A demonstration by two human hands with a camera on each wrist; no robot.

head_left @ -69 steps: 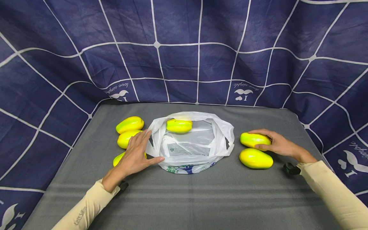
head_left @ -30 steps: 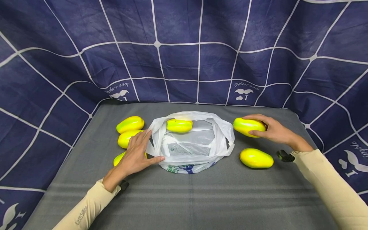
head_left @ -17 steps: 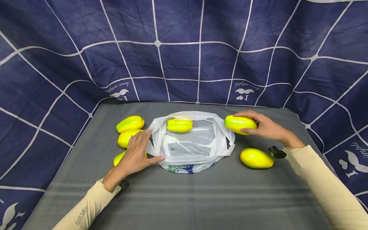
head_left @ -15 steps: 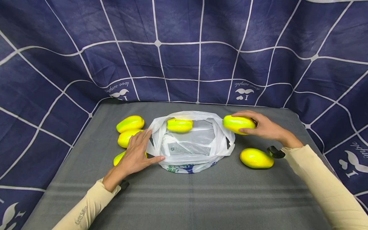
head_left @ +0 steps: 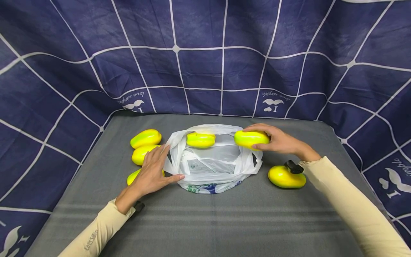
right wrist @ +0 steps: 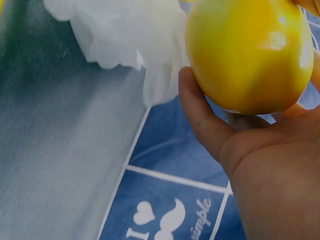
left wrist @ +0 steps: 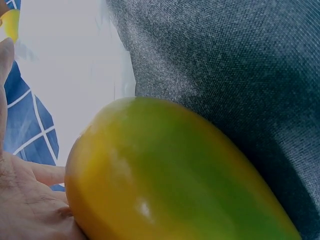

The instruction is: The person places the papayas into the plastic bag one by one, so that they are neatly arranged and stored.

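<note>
In the head view my right hand [head_left: 279,141] grips a yellow papaya [head_left: 250,139] between thumb and fingers, over the right rim of a white plastic bag [head_left: 213,179]. The right wrist view shows this papaya [right wrist: 250,55] between thumb and fingers, beside the bag. Another papaya [head_left: 200,140] lies inside the bag near its back wall. My left hand [head_left: 151,175] is spread with straight fingers, fingertips and thumb at the bag's left rim. It partly hides a green-streaked papaya [left wrist: 170,175], seen close by the palm in the left wrist view.
Left of the bag, two more papayas, the back one [head_left: 146,139] and the middle one [head_left: 142,154], lie beside the left fingers. One papaya [head_left: 285,177] rests on the grey cloth [head_left: 212,225] under the right wrist. A blue curtain [head_left: 205,71] with white lines encloses the back and sides.
My right hand has lifted the papaya from beside the other one on the right and carried it leftward over the bag's rim. The left hand and bag have stayed in place.
</note>
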